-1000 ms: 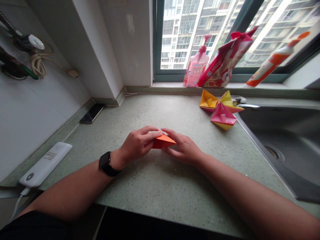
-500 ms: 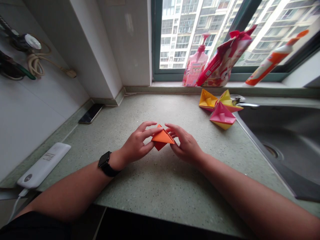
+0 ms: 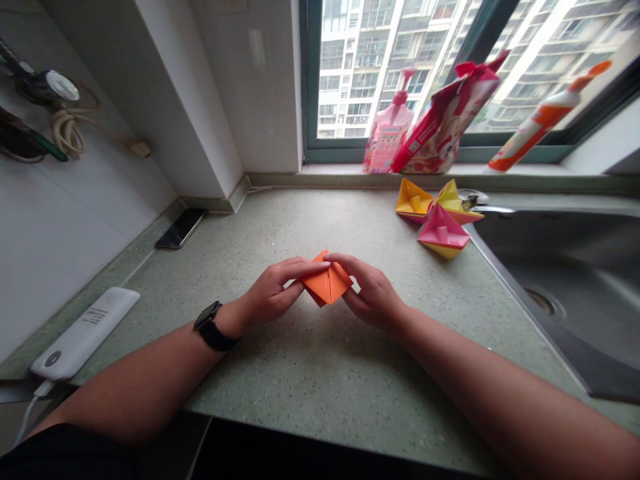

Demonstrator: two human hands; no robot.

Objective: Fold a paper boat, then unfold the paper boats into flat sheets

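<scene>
An orange piece of folded paper (image 3: 327, 285), diamond-shaped with a crease down its middle, is held between my two hands just above the counter. My left hand (image 3: 277, 285) grips its left corner, fingers across the top and thumb at the lower left side. On the other side my right hand (image 3: 374, 287) holds the right corner, index fingertip on the upper face and thumb below. The fingertips of both hands nearly meet near the top point. The paper's underside and some right-hand fingers are hidden.
Folded paper boats (image 3: 443, 233) in yellow and pink stand beside the steel sink (image 3: 575, 280). A phone (image 3: 181, 228) and a white power bank (image 3: 86, 332) lie along the left wall. A pump bottle (image 3: 387, 137), a red bag (image 3: 447, 120) and an orange-white bottle (image 3: 537, 127) line the windowsill.
The right flap of the orange paper has been folded over, so a triangle has become a diamond with a middle crease. Both hands' fingers have closed in onto its top.
</scene>
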